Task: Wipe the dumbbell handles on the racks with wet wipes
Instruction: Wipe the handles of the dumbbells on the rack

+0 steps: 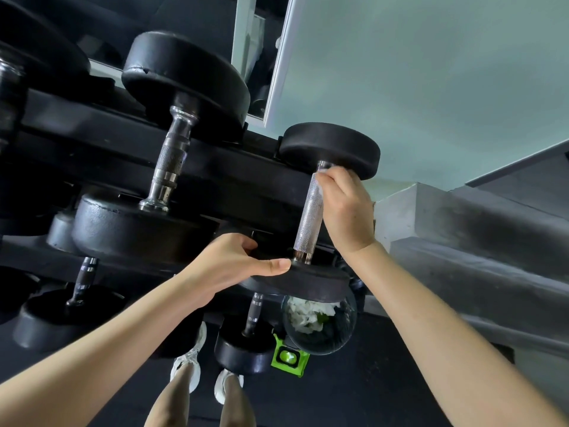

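Note:
A black dumbbell with a knurled silver handle (308,215) lies at the right end of the black rack (215,167). My right hand (346,208) curls round the handle's upper end and presses a white wet wipe (323,175) against it; only a little of the wipe shows. My left hand (234,266) grips the rim of that dumbbell's near weight plate (308,283), thumb on top. A bigger dumbbell with a chrome handle (171,163) sits to the left.
More dumbbells (83,275) sit on lower tiers. Below the near plate stands a round bin (320,326) with crumpled white wipes in it, and a green wipe pack (289,357) lies on the dark floor. My feet (197,359) stand near the rack. A wall and steps rise on the right.

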